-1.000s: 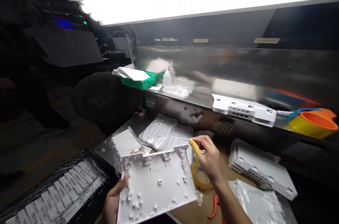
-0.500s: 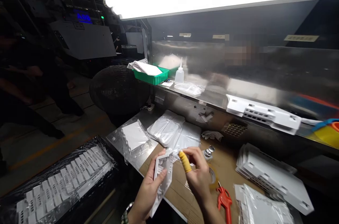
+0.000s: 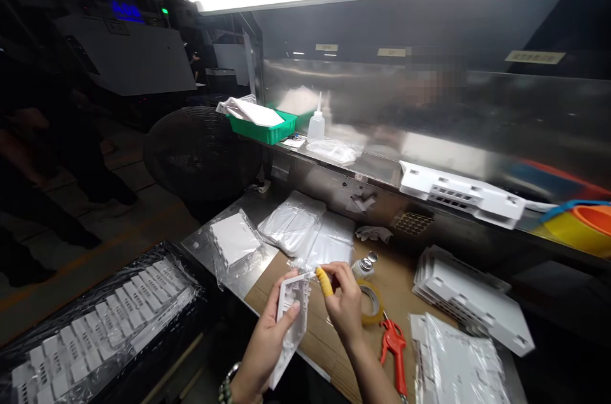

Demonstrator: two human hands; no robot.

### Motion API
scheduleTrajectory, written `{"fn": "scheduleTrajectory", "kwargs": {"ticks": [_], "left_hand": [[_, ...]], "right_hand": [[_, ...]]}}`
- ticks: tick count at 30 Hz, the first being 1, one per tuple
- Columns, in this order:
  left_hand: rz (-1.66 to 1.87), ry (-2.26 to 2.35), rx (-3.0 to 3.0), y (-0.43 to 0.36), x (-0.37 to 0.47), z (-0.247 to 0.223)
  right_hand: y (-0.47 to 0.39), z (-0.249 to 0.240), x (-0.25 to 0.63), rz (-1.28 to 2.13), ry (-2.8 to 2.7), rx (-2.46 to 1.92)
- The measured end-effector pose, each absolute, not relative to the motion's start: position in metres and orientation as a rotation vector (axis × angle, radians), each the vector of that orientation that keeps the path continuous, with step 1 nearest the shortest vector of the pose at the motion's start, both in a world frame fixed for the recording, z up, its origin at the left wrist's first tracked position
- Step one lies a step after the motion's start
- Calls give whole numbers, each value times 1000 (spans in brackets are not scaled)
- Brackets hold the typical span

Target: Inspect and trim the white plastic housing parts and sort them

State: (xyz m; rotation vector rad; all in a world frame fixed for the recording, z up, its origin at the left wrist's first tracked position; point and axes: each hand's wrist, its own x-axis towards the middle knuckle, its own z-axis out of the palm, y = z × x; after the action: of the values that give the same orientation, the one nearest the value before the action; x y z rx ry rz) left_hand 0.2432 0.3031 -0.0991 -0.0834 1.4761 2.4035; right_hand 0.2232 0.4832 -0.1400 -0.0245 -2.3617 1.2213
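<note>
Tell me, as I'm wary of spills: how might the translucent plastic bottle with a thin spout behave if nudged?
The translucent plastic bottle may tip: it stands tall on a narrow base. It might slide on the smooth, shiny metal shelf. Its plastic walls probably give when squeezed; I can't tell how full it is.

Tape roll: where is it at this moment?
In the head view, the tape roll lies on the brown cardboard, right of centre, just beside the right hand, with the small bottle beyond it and the red tool on its near side.
</note>
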Motion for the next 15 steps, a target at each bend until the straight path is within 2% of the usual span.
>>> {"fn": "scheduleTrajectory", "kwargs": {"ticks": [7, 15], "left_hand": [[2582, 855, -229, 250, 235, -115], [2491, 283, 197, 205, 226, -126]], "right_hand": [[580, -262, 233, 852, -2561, -652], [625, -294, 291, 781, -2628, -994]]}}
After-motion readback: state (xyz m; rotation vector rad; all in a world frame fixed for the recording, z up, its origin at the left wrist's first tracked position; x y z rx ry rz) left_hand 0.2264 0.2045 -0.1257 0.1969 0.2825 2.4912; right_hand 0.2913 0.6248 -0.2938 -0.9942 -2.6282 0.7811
